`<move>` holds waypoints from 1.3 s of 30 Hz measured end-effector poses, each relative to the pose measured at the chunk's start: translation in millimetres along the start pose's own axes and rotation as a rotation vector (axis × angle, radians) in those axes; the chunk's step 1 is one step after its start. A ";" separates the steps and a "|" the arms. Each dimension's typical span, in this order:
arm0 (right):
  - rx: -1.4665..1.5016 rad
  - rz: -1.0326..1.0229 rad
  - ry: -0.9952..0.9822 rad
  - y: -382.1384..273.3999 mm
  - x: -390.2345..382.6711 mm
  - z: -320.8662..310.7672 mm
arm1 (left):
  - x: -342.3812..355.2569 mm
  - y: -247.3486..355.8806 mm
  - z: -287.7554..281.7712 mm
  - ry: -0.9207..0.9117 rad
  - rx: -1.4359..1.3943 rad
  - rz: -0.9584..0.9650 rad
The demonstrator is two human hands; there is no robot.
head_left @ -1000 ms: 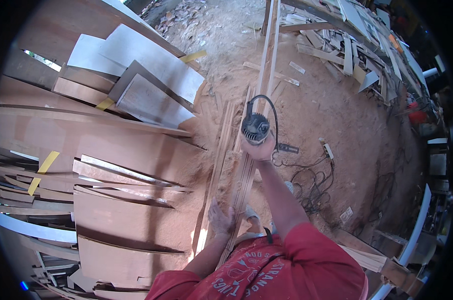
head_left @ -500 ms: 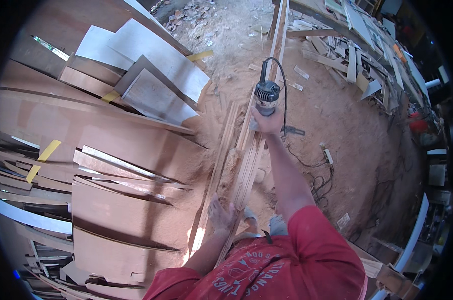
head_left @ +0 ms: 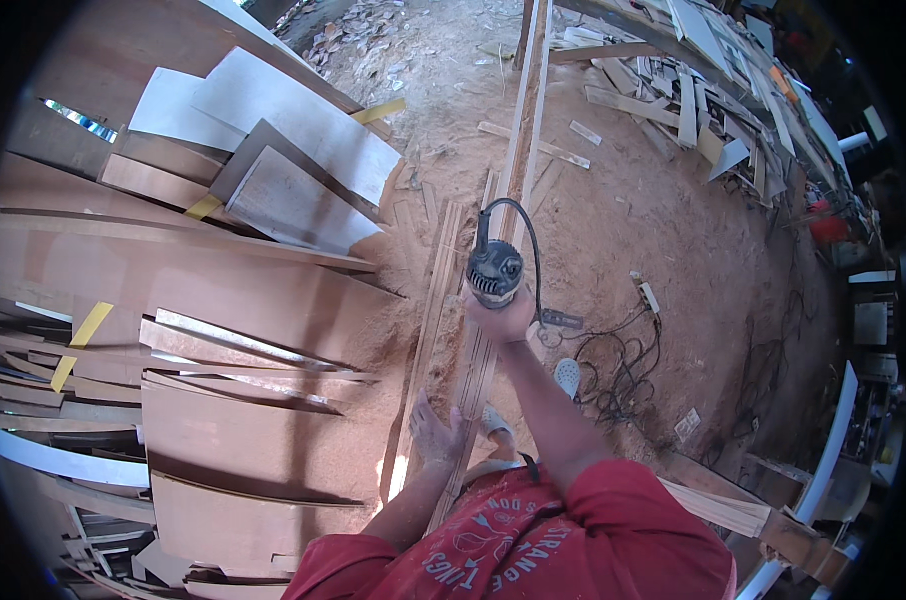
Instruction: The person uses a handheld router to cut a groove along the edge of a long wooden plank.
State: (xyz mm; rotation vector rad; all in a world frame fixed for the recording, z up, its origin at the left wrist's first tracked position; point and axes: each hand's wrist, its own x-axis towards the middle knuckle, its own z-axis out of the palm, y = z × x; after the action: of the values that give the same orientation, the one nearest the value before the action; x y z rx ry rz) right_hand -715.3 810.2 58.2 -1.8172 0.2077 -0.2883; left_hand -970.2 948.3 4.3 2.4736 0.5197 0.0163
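My right hand (head_left: 503, 316) is wrapped round a black corded trim router (head_left: 495, 272), which stands upright on long wooden strips (head_left: 476, 378). Its cable loops up from the top and bends back down on the right side. Nearer my body, my left hand (head_left: 436, 437) rests on the strips with fingers and thumb spread apart. The strips run lengthwise away from me, side by side, with sawdust between them. The router's base and bit are hidden beneath my hand and the tool's body.
Large brown panels (head_left: 243, 430) and white-faced sheets (head_left: 303, 120) lean on the left. Offcuts (head_left: 688, 110) are heaped at the far right. Tangled cables (head_left: 623, 365) and a power strip (head_left: 649, 296) lie on the dusty floor (head_left: 713, 250), with a sandal (head_left: 567, 376) nearby.
My right hand has drawn the router back along the strips toward my body. My left hand stays on the strips. A sandal now shows beside my right forearm.
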 end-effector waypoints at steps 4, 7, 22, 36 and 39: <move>-0.011 -0.122 0.037 1.9 18.3 3.8 | 2.1 1.7 -6.5 -0.048 -0.008 -0.018; -0.028 -0.177 0.035 2.3 41.8 4.9 | -0.1 -4.3 -5.8 -0.051 0.010 -0.027; -0.043 0.139 -0.009 -13.6 -20.2 -5.6 | 3.1 -1.6 6.2 0.019 0.006 0.018; -0.010 -0.218 0.070 15.3 52.5 8.2 | 4.8 -6.5 0.7 -0.006 -0.026 -0.006; 0.007 -0.073 0.034 5.0 79.4 8.2 | 5.3 -6.5 3.4 -0.015 -0.039 -0.035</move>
State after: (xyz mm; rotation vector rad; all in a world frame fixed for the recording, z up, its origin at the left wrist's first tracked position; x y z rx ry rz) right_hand -637.2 793.4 58.3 -1.8163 0.1638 -0.3712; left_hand -967.2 953.2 -2.7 2.4239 0.5515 -0.0065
